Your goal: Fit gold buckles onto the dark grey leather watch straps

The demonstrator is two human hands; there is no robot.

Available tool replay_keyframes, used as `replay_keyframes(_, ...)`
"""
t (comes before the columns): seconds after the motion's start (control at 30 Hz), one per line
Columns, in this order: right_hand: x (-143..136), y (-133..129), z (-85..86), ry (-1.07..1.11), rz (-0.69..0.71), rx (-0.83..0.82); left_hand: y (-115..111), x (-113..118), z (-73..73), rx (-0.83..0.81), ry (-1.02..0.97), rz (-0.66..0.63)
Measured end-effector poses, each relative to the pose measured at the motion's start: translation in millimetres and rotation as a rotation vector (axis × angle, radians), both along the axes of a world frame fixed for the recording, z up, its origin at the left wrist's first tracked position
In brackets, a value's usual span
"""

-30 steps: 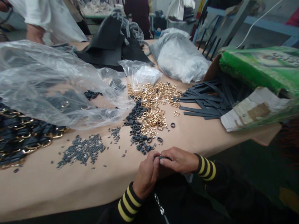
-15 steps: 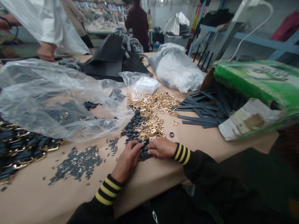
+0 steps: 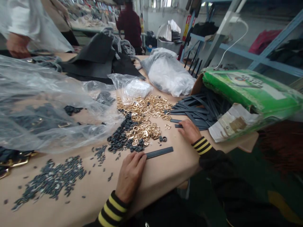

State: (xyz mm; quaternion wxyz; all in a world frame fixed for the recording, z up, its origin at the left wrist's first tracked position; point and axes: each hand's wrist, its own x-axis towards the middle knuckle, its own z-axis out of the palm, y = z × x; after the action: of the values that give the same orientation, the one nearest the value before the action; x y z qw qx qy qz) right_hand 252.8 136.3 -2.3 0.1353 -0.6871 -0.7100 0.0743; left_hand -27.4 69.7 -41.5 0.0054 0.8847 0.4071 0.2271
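My left hand point(image 3: 131, 174) rests at the table's near edge, fingers closed over one end of a dark strap point(image 3: 161, 152) that points to the right. To the right, my right hand point(image 3: 190, 131) has its fingers closed at the end of another dark strap point(image 3: 178, 125), beside the pile of straps point(image 3: 197, 110). Just beyond my left hand lie small black loops point(image 3: 120, 135) and a heap of gold rectangular buckles point(image 3: 146, 130). A single black ring point(image 3: 164, 138) sits between my two hands.
Small dark pieces point(image 3: 54, 176) are scattered at the left. Clear plastic sheeting point(image 3: 59, 107) covers the left side. A white-filled plastic bag point(image 3: 168, 72) and a green box point(image 3: 251, 91) stand behind. At the upper left is another person's hand point(image 3: 17, 45).
My hands have parted: the right one moved right to the strap pile, the left stayed near the edge. A strap now lies flat out from under my left fingers. The view shifted right.
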Motion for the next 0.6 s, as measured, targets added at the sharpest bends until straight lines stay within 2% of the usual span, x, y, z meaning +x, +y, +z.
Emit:
replay_keyframes(0.13,28,6,-10.9,-0.04,0.004,-0.054,-10,-8,4.0,-0.105,-0.034,-0.018)
replay_keyframes(0.23,30,9,-10.3,-0.122,0.089,-0.088,-13,-16,4.0,-0.126,-0.082,-0.006)
replay_keyframes(0.3,23,9,-2.7,-0.106,0.165,-0.073,-13,-18,2.9,-0.134,-0.13,0.019)
replay_keyframes(0.43,-19,-11,24.2,0.215,0.357,0.02,-14,-13,8.9,-0.107,-0.269,0.166)
replay_keyframes(0.5,-50,-29,34.8,0.373,0.484,-0.039,-18,-6,19.2,-0.161,-0.409,0.269)
replay_keyframes(0.53,-65,-38,37.5,0.452,0.551,-0.094,-21,-2,25.3,-0.252,-0.496,0.306)
replay_keyframes(0.6,-90,-52,36.5,0.597,0.603,-0.237,-26,4,36.7,-0.547,-0.674,0.343)
